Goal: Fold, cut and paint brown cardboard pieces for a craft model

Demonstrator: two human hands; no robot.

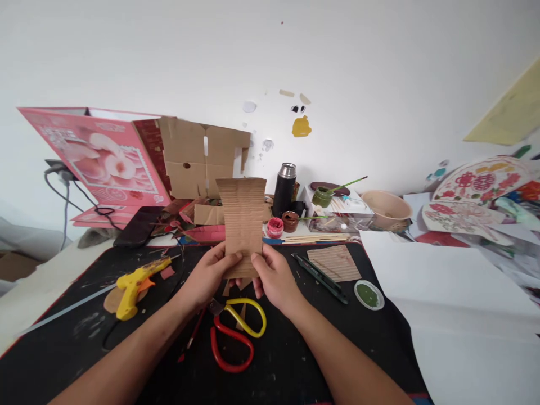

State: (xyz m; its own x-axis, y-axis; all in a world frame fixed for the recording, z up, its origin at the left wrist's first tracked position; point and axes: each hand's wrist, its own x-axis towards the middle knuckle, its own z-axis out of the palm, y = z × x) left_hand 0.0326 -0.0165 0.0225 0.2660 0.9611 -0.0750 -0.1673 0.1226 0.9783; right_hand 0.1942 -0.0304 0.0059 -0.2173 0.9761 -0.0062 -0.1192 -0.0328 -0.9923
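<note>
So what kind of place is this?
Probably a craft-making corner: there's a yellow hot glue gun, red-and-yellow-handled scissors and a held piece of corrugated cardboard.

Scissors [233, 331] obstruct the space just below the hands [208, 271] [276, 277]; open air lies above the cardboard [243, 216]

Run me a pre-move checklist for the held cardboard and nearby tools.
1. Left hand on cardboard piece: ok, thumb on its near face.
2. Right hand on opposite edge: ok.
3. Scissors put down: ok, on black mat.
4. Glue gun out of hands: ok, lying on the mat.
5. Glue gun cool: cannot tell.
6. Mat free of clutter: not ok, tools and scraps lie about.
</note>
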